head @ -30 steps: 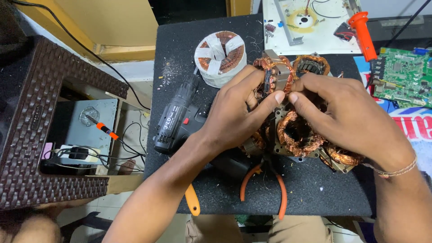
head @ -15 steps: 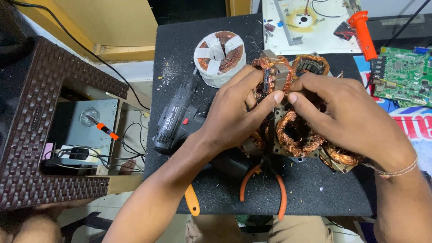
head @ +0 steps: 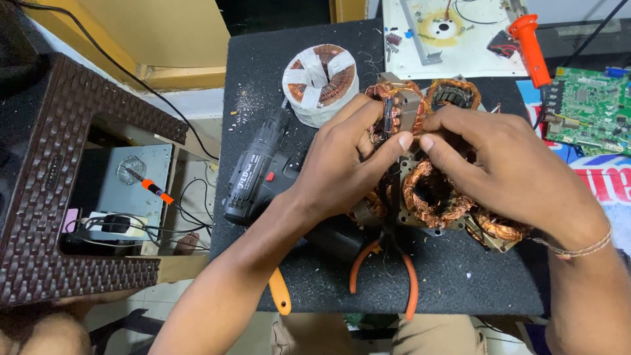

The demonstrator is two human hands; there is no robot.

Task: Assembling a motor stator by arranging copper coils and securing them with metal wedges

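While I look down from the head camera, my left hand [head: 342,161] and right hand [head: 499,161] both pinch a copper-wound motor stator [head: 397,118] mid-bench, fingertips meeting over its bright orange coils and grey steel core; more coils [head: 434,197] crowd beneath; a black drill [head: 253,174] lies just left; orange-handled pliers [head: 388,269] sit near the bench [head: 460,283] front edge.
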